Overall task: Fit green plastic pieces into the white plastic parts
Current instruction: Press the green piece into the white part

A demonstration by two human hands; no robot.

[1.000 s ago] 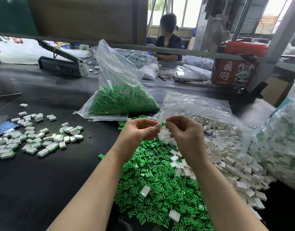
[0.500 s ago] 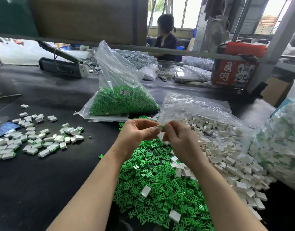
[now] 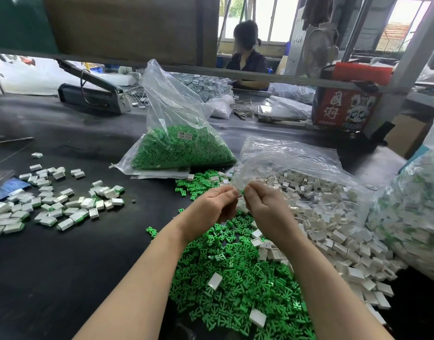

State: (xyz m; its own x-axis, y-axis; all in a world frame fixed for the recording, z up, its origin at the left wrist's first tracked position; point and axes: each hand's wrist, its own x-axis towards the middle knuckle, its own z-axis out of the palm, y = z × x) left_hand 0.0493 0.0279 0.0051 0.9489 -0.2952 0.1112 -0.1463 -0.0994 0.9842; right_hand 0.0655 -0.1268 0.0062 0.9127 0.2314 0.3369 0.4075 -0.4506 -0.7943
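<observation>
1. The dark surface (image 3: 64,278) carries a loose green pile (image 3: 235,278) under the forearms and a white pile (image 3: 333,229) toward the right.
2. The left hand (image 3: 208,212) and right hand (image 3: 267,209) meet knuckle to knuckle above the piles, fingers curled.
3. A green piece (image 3: 242,192) shows between both hands' fingertips; the white part is hidden, so its axis cannot be told.
</observation>
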